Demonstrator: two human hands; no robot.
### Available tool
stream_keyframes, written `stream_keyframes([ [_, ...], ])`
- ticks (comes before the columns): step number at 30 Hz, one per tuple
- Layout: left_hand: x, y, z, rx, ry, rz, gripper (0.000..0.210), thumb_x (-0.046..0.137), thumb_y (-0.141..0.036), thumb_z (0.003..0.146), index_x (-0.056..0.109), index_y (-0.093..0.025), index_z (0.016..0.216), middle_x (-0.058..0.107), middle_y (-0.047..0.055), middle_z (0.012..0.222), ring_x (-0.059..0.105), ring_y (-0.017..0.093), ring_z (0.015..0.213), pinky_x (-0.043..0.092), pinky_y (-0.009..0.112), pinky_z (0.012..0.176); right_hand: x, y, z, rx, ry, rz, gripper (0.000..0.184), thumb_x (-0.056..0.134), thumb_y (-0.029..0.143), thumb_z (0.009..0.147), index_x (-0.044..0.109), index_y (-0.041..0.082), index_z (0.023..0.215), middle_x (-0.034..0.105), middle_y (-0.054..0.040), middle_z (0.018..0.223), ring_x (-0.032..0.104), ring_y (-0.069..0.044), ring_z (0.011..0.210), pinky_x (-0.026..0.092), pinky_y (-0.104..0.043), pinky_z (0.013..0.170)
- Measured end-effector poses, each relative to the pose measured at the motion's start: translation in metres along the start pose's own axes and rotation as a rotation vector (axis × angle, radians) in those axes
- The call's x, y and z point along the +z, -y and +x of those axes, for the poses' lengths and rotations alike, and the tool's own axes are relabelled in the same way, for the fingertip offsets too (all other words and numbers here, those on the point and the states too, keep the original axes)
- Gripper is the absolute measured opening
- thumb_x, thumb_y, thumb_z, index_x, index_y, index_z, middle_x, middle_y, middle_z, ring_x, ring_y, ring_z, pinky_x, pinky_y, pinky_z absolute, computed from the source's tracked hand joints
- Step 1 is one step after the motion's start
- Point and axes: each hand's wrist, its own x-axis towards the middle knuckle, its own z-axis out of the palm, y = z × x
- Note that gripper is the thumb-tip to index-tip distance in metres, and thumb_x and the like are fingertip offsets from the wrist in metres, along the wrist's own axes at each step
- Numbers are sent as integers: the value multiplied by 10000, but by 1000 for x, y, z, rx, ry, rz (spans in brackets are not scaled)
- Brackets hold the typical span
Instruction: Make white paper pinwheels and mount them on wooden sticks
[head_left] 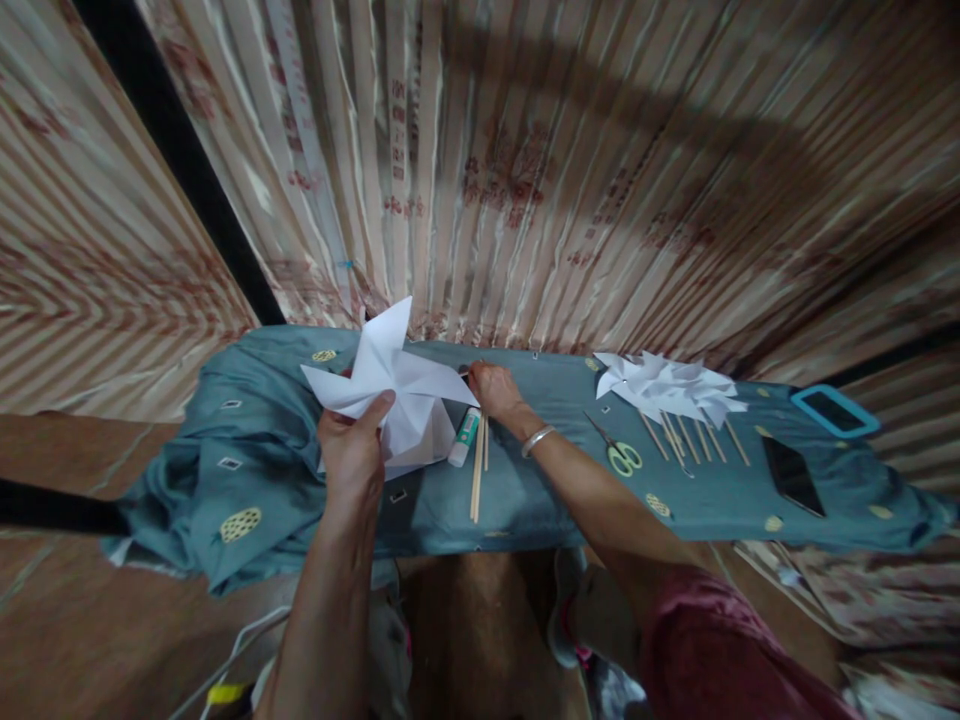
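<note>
My left hand [352,450] is closed on a white paper pinwheel [405,380], thumb pressed near its middle. More white paper [427,445] lies beneath it on the cloth. My right hand [496,392] reaches to the far ends of some loose wooden sticks [478,470], its fingers pinched together. A small dark object [463,373] is beside those fingertips; what they hold, if anything, is hidden. A green and white glue stick [465,438] lies between the pinwheel and the sticks.
On the green cloth-covered table [540,500], scissors [622,455] with yellow-green handles lie right of my right arm. Beyond them are several white pinwheels [675,385] on sticks, a black phone [793,475] and a blue-framed device [835,411]. A pleated curtain [510,200] hangs behind.
</note>
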Motion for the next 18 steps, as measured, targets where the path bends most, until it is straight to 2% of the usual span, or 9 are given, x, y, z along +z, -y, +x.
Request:
stream_keyframes([
  [3,2,2,0,9,5,25,510,844,-255,427,665,-156,895,727,29,802,667,173,740,542,331,784,2,-10,4,66,-100,193,222,464,167,905,680,120,924,734,-147,956,674,-218,899,482,-326,841],
  [6,5,2,-2,2,-9,1,492,846,-206,405,659,-157,857,719,10,773,664,167,736,534,334,815,5,-17,3,109,-164,413,223,466,206,896,675,137,860,743,-88,833,685,-171,754,528,-289,735],
  [8,9,3,-4,-10,-3,-11,466,841,-171,406,656,-157,834,714,3,763,663,167,743,530,334,832,7,-21,-5,113,-180,550,241,450,230,902,670,139,866,744,-73,798,689,-147,691,547,-264,677],
  [11,18,8,-10,-18,50,-3,422,831,-169,445,655,-157,828,713,6,778,666,173,763,528,342,844,9,-32,-33,108,-198,688,246,456,267,906,669,145,911,751,-79,838,704,-137,713,562,-252,678],
  [13,25,14,-16,-21,88,9,412,828,-173,460,654,-158,833,711,7,782,668,179,773,529,347,842,7,-45,-59,117,-208,715,243,480,294,897,674,148,916,749,-81,830,707,-145,722,565,-256,677],
  [16,34,25,-25,-26,138,35,405,831,-190,469,650,-162,830,705,8,770,671,187,769,532,354,830,0,-72,-100,164,-218,638,207,518,294,864,673,157,858,733,-69,760,686,-166,682,558,-287,672],
  [18,39,30,-30,-36,159,59,408,837,-211,474,647,-167,832,702,7,758,673,190,759,532,361,824,-6,-89,-123,187,-235,534,159,537,251,835,671,169,806,721,-65,757,676,-188,724,543,-341,774],
])
